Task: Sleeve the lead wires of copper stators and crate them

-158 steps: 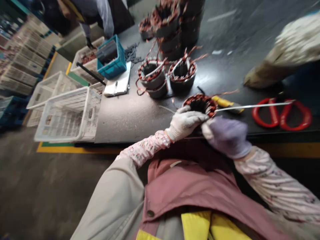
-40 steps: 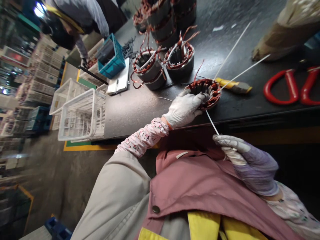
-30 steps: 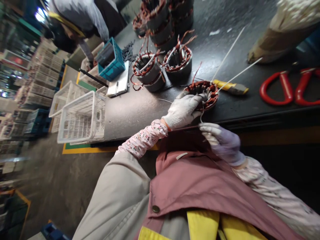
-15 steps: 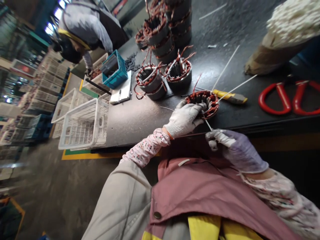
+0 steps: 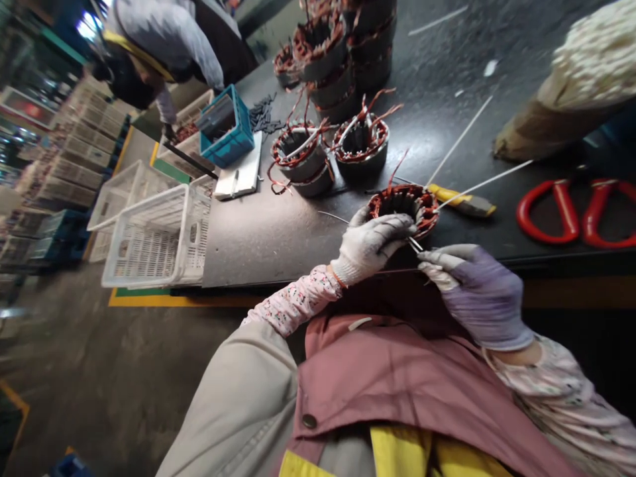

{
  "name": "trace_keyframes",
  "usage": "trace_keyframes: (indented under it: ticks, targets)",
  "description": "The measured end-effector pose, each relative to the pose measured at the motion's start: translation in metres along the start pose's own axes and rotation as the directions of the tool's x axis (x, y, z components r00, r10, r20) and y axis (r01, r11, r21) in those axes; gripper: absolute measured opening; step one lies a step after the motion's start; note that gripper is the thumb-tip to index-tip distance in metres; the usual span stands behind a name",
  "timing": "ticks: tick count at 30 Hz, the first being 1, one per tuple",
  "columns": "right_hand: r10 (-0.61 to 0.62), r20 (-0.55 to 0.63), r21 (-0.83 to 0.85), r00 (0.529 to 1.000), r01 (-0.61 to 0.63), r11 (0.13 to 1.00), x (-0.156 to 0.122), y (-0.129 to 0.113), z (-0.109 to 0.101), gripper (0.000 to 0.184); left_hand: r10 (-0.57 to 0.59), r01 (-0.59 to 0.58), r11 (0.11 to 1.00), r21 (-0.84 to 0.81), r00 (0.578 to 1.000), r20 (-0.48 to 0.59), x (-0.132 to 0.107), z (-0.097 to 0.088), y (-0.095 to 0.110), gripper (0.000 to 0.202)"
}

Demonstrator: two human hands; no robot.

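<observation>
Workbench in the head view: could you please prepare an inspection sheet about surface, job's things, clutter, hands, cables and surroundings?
Surface: dark workbench, shiny, with small white scraps.
Job's things: copper-wound ring near the front edge; two long white strands stick out on its right.
Clutter: yellow-handled tool and red handles to the ring's right; notebook with pen on the left.
Hands: gloved left hand on the ring's near side, grip unclear; gloved right hand pinches a white strand beside it.
Cables: power cables, nothing seen; copper leads rise from wound rings behind.
Surroundings: co-worker bends at far left; white crates beside the bench.
</observation>
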State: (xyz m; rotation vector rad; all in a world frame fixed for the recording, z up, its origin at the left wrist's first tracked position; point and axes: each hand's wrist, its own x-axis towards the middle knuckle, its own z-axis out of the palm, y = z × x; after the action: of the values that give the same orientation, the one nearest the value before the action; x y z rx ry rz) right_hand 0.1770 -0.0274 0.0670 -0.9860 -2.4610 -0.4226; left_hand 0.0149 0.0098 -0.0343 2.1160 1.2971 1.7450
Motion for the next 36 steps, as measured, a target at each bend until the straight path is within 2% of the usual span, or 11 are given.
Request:
trace_keyframes:
  ticks: [4, 6, 9, 11, 13, 15, 19, 25, 30, 33, 36]
  targets:
    - [-0.091, 0.062, 0.092, 0.994, 0.085, 0.992, 0.008, -0.004, -0.009, 0.022, 0.037, -0.037, 0.999, 0.009, 0.999, 0.011, 0.000, 0.000, 0.001, 0.030]
    - [-0.081, 0.099, 0.103, 0.992, 0.070, 0.992, 0.015, -0.003, -0.007, 0.028, 0.037, -0.037, 0.999, 0.020, 0.999, 0.034, 0.001, -0.002, 0.002, 0.030]
    - [0.070, 0.200, 0.128, 0.977, -0.096, 0.987, 0.026, 0.002, 0.001, 0.038, 0.039, -0.039, 0.999, -0.004, 0.999, 0.031, 0.002, -0.003, 0.003, 0.030]
    - [0.210, 0.298, 0.157, 0.931, -0.265, 0.951, 0.030, 0.006, 0.005, 0.043, 0.038, -0.038, 0.999, -0.021, 0.999, 0.022, 0.002, -0.003, 0.003, 0.030]
    - [0.275, 0.355, 0.172, 0.894, -0.352, 0.920, 0.028, 0.008, 0.006, 0.045, 0.039, -0.038, 0.999, -0.029, 0.999, 0.022, 0.002, -0.003, 0.003, 0.030]
    - [0.245, 0.327, 0.195, 0.913, -0.319, 0.927, 0.024, 0.007, 0.003, 0.042, 0.042, -0.041, 0.999, -0.034, 0.999, 0.024, 0.001, -0.003, 0.003, 0.030]
    - [0.110, 0.191, 0.212, 0.975, -0.150, 0.966, 0.018, 0.004, -0.002, 0.029, 0.046, -0.045, 0.999, -0.029, 0.998, 0.037, 0.001, -0.001, 0.002, 0.030]
    - [0.119, 0.209, 0.155, 0.971, -0.153, 0.976, 0.025, 0.013, 0.010, 0.032, 0.062, -0.060, 0.997, -0.041, 0.997, 0.035, 0.001, -0.001, 0.000, 0.030]
    - [0.029, 0.183, 0.170, 0.983, -0.061, 0.984, 0.018, 0.004, 0.000, 0.033, 0.060, -0.058, 0.997, -0.060, 0.998, 0.021, 0.002, -0.002, 0.001, 0.030]
    - [0.104, 0.174, 0.138, 0.979, -0.129, 0.982, 0.022, 0.003, 0.001, 0.037, 0.044, -0.043, 0.999, -0.029, 0.998, 0.047, 0.001, -0.002, 0.001, 0.031]
    - [0.225, 0.288, 0.106, 0.931, -0.264, 0.959, 0.026, 0.009, 0.011, 0.046, 0.028, -0.030, 0.999, 0.014, 0.995, 0.094, 0.001, -0.003, 0.001, 0.031]
